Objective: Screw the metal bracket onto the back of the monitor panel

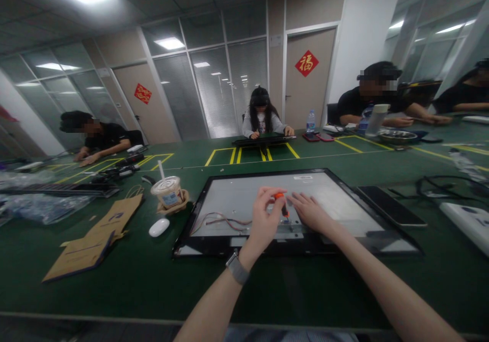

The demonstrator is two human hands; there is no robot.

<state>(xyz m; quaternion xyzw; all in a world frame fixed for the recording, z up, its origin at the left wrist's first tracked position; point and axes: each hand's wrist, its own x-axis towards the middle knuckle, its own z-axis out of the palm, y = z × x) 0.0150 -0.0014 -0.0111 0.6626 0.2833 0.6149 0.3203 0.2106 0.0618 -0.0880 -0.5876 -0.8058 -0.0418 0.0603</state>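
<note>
I'm pinching the orange screwdriver with left fingers, right fingers lying spread at the panel; screwdriver tilt is risking slips and scratches.

The green table before you has yellow lines marked toward its far side. Directly in front of you, a large black-framed panel lies flat on it. On your left sit a rounded white object, a brown carrier holding 1 lidded cup, and a brown paper bag. On your right rests 1 dark flat slab.
</note>
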